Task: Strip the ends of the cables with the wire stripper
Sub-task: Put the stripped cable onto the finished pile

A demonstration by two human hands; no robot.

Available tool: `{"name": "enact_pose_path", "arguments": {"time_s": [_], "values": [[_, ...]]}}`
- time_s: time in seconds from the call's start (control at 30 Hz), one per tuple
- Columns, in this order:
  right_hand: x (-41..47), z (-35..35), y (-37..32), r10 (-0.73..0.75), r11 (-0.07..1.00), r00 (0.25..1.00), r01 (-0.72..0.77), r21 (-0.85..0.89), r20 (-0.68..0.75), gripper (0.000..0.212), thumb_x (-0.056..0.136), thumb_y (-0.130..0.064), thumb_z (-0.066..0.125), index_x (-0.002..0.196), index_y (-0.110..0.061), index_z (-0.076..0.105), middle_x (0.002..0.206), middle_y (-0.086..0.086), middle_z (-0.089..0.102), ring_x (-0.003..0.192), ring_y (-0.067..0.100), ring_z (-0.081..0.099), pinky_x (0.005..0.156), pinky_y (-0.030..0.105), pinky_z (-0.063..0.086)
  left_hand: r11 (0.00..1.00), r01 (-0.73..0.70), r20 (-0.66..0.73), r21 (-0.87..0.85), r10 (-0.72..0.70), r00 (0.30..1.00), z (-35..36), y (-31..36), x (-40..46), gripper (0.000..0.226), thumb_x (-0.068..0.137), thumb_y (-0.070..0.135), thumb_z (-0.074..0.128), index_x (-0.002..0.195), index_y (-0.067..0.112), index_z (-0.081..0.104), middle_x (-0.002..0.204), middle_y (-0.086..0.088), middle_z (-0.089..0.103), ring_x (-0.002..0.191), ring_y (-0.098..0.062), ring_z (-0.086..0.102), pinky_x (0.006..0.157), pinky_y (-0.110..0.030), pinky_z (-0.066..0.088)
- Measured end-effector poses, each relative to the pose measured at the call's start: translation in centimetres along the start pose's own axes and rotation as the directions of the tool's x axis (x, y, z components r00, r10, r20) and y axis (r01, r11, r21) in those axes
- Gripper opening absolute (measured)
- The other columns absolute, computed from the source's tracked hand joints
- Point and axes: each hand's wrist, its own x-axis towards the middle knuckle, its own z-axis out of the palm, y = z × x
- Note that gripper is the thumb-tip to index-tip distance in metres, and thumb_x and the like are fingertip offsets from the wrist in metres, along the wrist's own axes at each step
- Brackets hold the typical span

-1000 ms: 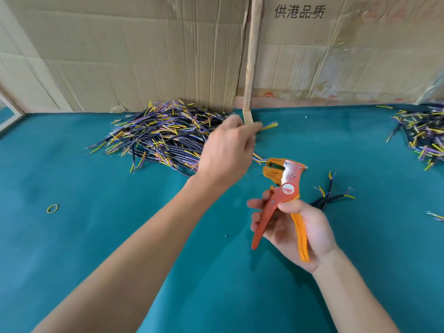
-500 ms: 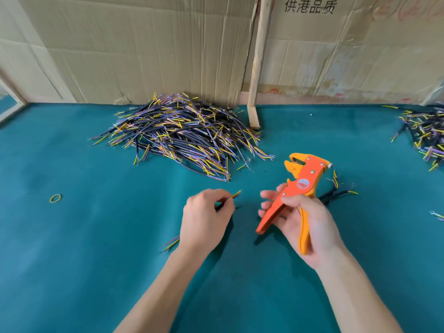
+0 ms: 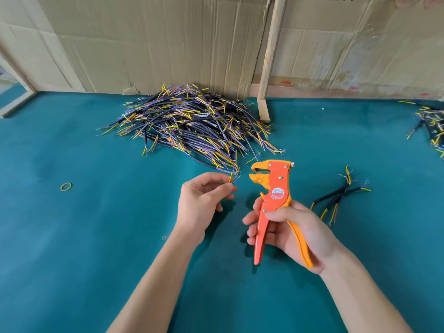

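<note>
My left hand (image 3: 203,204) pinches a short cable (image 3: 232,178) whose yellow and blue wire ends stick up above the fingertips. My right hand (image 3: 292,233) grips the handles of an orange wire stripper (image 3: 272,198), held upright with its jaws open and pointing left. The cable's wire ends sit just left of the jaws, a small gap apart. The rest of the cable is hidden behind my left hand.
A large pile of black cables (image 3: 189,123) with coloured ends lies at the back on the teal table (image 3: 96,236). Several cables (image 3: 338,198) lie right of the stripper, another pile (image 3: 430,126) at the far right. A rubber band (image 3: 66,186) lies left. Cardboard (image 3: 156,39) and a wooden strip (image 3: 269,63) wall the back.
My left hand drew back from the pile with a cable and lifted its wire ends up beside the stripper's jaws. My right hand turned the stripper more upright.
</note>
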Motion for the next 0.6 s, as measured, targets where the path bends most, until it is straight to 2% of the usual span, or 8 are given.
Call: {"name": "enact_pose_path", "arguments": {"time_s": [0.23, 0.33, 0.4, 0.47, 0.6], "values": [[-0.1, 0.3, 0.2, 0.048, 0.998, 0.997, -0.046, -0.035, 0.059, 0.039, 0.076, -0.013, 0.073, 0.111, 0.001, 0.062, 0.105, 0.037, 0.064, 0.082, 0.042, 0.066, 0.079, 0.053, 0.056, 0.997, -0.074, -0.028, 0.032, 0.075, 0.997, 0.1, -0.6, 0.1, 0.033, 0.089, -0.002, 0.068, 0.076, 0.028, 0.073, 0.079, -0.007, 0.077, 0.062, -0.013, 0.067, 0.047, -0.017, 0.041], [-0.1, 0.3, 0.2, 0.061, 0.996, 0.997, -0.059, -0.062, 0.038, 0.042, 0.075, -0.013, 0.073, 0.113, 0.003, 0.063, 0.102, 0.036, 0.064, 0.082, 0.042, 0.066, 0.079, 0.053, 0.057, 0.984, -0.146, -0.076, 0.099, 0.153, 0.985, 0.2, -1.2, 0.1, 0.028, 0.087, -0.003, 0.069, 0.078, 0.023, 0.074, 0.077, -0.005, 0.075, 0.062, -0.015, 0.068, 0.052, -0.016, 0.044], [-0.1, 0.3, 0.3, 0.076, 0.993, 0.997, -0.074, -0.089, 0.018, 0.045, 0.074, -0.011, 0.075, 0.115, 0.004, 0.063, 0.098, 0.034, 0.064, 0.08, 0.041, 0.065, 0.078, 0.051, 0.057, 0.958, -0.195, -0.108, 0.211, 0.221, 0.969, 0.5, -1.6, 0.0, 0.023, 0.086, 0.0, 0.071, 0.081, 0.021, 0.075, 0.074, 0.002, 0.075, 0.065, -0.017, 0.071, 0.06, -0.022, 0.051], [0.0, 0.5, 0.5, 0.08, 0.991, 0.997, -0.079, -0.109, 0.001, 0.042, 0.075, -0.008, 0.074, 0.114, 0.004, 0.065, 0.094, 0.031, 0.062, 0.078, 0.041, 0.064, 0.076, 0.051, 0.057, 0.928, -0.231, -0.131, 0.293, 0.279, 0.951, 0.8, -1.9, -0.2, 0.022, 0.086, 0.003, 0.071, 0.083, 0.024, 0.077, 0.073, 0.01, 0.074, 0.067, -0.013, 0.07, 0.068, -0.022, 0.054], [0.1, 0.6, 0.6, 0.062, 0.993, 0.998, -0.064, -0.102, -0.014, 0.03, 0.079, -0.004, 0.07, 0.108, 0.002, 0.068, 0.09, 0.029, 0.06, 0.074, 0.039, 0.061, 0.072, 0.051, 0.057, 0.912, -0.265, -0.184, 0.311, 0.332, 0.925, 1.1, -2.0, -0.7, 0.026, 0.085, 0.005, 0.073, 0.083, 0.031, 0.078, 0.073, 0.019, 0.073, 0.066, 0.0, 0.066, 0.068, -0.012, 0.048]]}}
